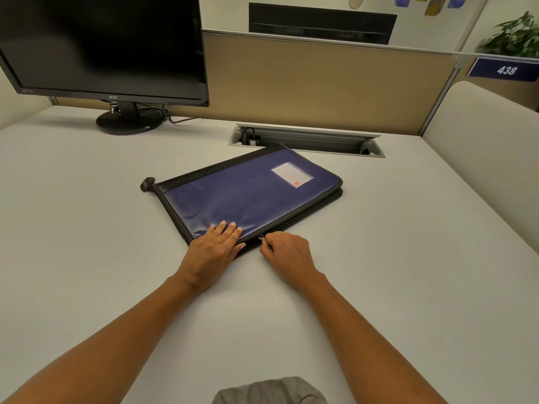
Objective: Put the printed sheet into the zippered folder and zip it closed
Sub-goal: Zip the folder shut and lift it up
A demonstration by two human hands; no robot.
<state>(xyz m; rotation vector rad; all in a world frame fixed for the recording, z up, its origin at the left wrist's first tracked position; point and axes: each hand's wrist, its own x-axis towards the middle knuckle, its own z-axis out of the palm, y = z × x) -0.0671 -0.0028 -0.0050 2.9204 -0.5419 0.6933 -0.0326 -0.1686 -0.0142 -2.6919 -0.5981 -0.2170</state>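
Note:
A blue zippered folder (242, 193) with black edging and a small label window lies flat and askew on the desk (87, 228). My left hand (214, 246) rests flat on the folder's near corner, fingers spread. My right hand (287, 252) sits at the folder's near edge, its fingers pinched on the metal zipper pull (261, 237). The edge to the right of the pull gapes slightly at the far right corner. No printed sheet shows anywhere; the folder's inside is hidden.
A black monitor (102, 45) on a round stand occupies the back left. A recessed cable tray (306, 139) with a plug lies just behind the folder. A tan partition (320, 83) closes the back, a beige panel the right.

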